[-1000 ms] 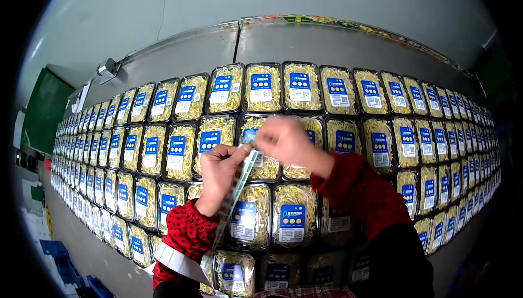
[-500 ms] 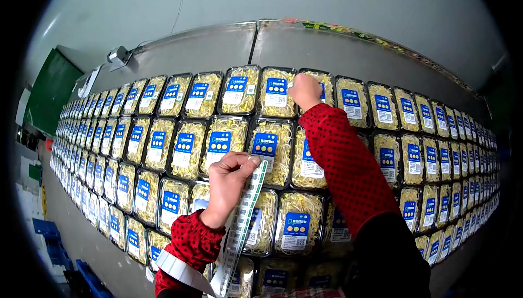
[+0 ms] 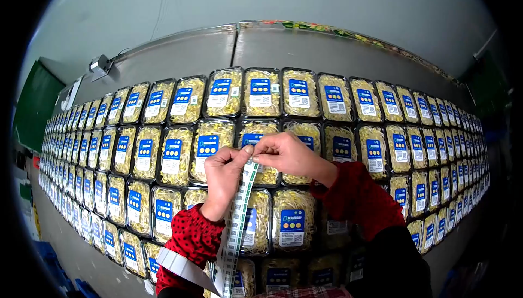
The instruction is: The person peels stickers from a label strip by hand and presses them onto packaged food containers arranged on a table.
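The label strip [image 3: 238, 219], likely light, limp and best held by its edge, hangs over packs [image 3: 294, 219] from the pinching left hand [image 3: 222, 178], the right hand [image 3: 287, 153] narrowed at its top, hold unclear.

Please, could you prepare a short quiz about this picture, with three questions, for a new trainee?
1. True or false: the left hand and the right hand are both at the upper end of the sticker strip.
2. The left sleeve is: A) plain green; B) red with dark spots; C) yellow with stripes.
3. Fill in: the large pack labels have a ____ upper part.

Key: 1 true; 2 B; 3 blue.
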Demonstrator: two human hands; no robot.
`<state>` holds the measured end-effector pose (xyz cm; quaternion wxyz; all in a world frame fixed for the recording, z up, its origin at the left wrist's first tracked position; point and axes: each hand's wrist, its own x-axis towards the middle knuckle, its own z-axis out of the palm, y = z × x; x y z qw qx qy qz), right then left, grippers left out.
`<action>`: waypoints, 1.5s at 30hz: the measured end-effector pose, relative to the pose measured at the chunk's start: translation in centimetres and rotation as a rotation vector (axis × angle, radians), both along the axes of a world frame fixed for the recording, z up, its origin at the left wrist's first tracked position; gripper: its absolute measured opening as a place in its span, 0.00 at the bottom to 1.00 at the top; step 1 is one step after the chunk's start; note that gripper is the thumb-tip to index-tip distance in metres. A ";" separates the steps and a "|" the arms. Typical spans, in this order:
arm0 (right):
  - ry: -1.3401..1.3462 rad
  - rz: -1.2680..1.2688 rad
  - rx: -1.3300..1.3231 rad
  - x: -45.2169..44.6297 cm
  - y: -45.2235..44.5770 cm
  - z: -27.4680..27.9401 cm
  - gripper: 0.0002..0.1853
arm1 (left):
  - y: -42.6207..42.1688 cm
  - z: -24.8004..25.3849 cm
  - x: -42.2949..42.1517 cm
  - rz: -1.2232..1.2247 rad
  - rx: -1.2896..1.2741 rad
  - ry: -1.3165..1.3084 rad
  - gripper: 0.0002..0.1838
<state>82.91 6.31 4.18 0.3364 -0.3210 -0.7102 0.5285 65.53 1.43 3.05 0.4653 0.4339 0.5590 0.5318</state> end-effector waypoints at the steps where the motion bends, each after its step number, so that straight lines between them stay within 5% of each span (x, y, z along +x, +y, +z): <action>1: 0.000 -0.016 -0.005 0.6 -0.4 0.4 0.06 | 0.0 0.1 0.6 -0.023 -0.013 0.014 0.12; 6: -0.097 -0.203 0.399 3.2 -1.1 -0.1 0.05 | -0.3 0.5 3.2 -0.186 0.011 0.063 0.12; 8: -0.102 -0.226 0.215 4.3 -1.1 -0.6 0.04 | -0.4 0.5 3.6 -0.311 -0.007 0.057 0.09; 13: -0.161 -0.231 0.417 5.6 -2.2 -0.9 0.03 | -0.7 0.3 4.5 -0.306 -0.063 0.184 0.05; 16: -0.212 -0.277 0.516 6.2 -3.2 -0.3 0.04 | -0.6 0.3 5.3 -0.238 -0.129 0.004 0.07; 21: -0.146 -0.135 0.228 7.3 -1.2 -1.5 0.03 | -1.3 -0.2 5.6 -0.253 -0.114 0.060 0.10; 22: -0.143 -0.255 0.274 8.2 0.8 -1.9 0.04 | -1.4 0.3 5.4 -0.280 -0.166 0.109 0.10; 23: -0.030 -0.421 0.033 9.3 3.6 -3.4 0.03 | -1.6 0.1 5.2 -0.305 -0.180 0.080 0.10; 28: -0.215 -0.778 -0.019 12.9 13.9 -6.9 0.11 | -2.3 -1.3 4.8 -0.319 -0.111 0.052 0.08; 30: -0.737 -0.936 -0.015 11.8 14.7 -7.1 0.13 | -2.3 -0.1 5.4 -0.287 0.055 0.130 0.06; 32: -0.783 -0.925 -0.016 11.0 13.9 -6.5 0.09 | -2.1 -0.2 5.3 -0.268 0.058 0.108 0.05; 34: -0.969 -0.945 0.290 10.3 13.4 -6.3 0.09 | -1.7 -0.6 4.8 -0.227 0.004 0.077 0.05; 36: -0.932 -0.811 0.282 10.1 11.6 -4.8 0.11 | -1.5 -0.3 4.3 -0.206 -0.003 0.153 0.07; 38: -0.316 -0.236 0.139 9.3 7.5 -3.6 0.11 | -1.3 -0.4 4.0 -0.243 0.069 0.163 0.06; 40: -0.144 0.118 -0.092 7.4 1.9 -1.0 0.11 | -1.5 -0.7 4.4 -0.270 0.148 0.140 0.06; 45: -0.243 0.011 0.160 8.1 -1.6 -0.4 0.06 | -2.0 -0.9 5.9 -0.306 0.062 0.223 0.07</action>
